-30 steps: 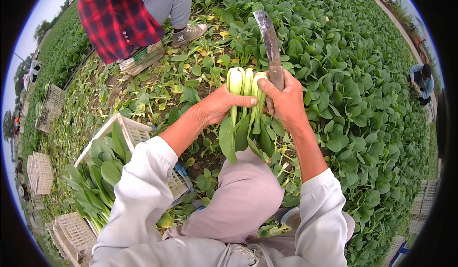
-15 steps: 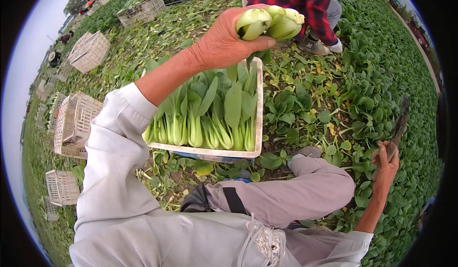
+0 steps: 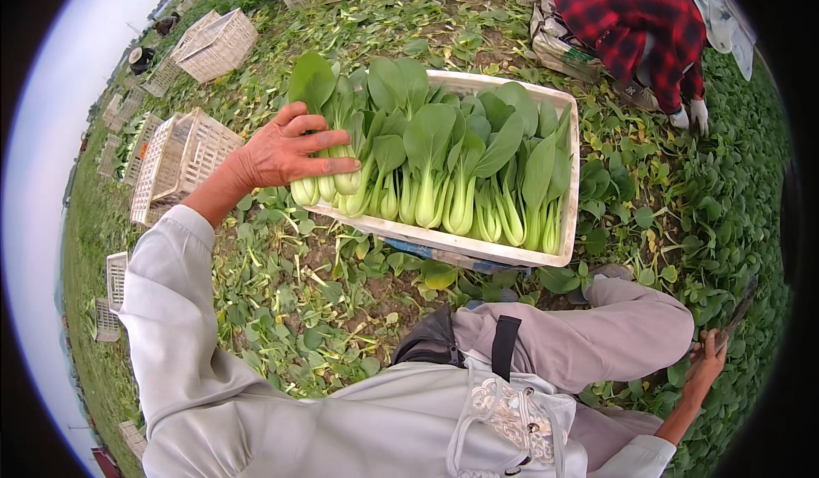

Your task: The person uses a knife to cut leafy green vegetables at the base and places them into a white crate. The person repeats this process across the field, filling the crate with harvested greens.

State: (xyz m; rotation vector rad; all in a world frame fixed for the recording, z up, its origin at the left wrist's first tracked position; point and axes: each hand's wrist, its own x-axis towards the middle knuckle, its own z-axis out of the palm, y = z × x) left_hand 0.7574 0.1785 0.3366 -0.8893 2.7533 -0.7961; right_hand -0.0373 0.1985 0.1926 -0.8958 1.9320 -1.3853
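My left hand (image 3: 294, 147) is at the left end of a white plastic crate (image 3: 573, 179), its fingers curled over a bunch of bok choy (image 3: 328, 189) with pale stem ends toward me. Rows of bok choy (image 3: 461, 183) fill the crate, standing leaf side up with their stems along the near edge. Far off to the right, beside my bent knee, my right hand (image 3: 706, 360) grips a knife (image 3: 738, 309); its dark blade points up and away over the green plants.
Beyond the crate to the right, a person in a red checked shirt (image 3: 631, 17) and white gloves bends over the plants. Stacked white crates (image 3: 183, 162) stand at the left. Cut leaves (image 3: 281, 307) litter the soil, and dense growing greens (image 3: 746, 188) cover the right side.
My left hand has carried the bok choy from above the crate's far side down to its left end. The right hand still holds the knife, and the view has shifted left.
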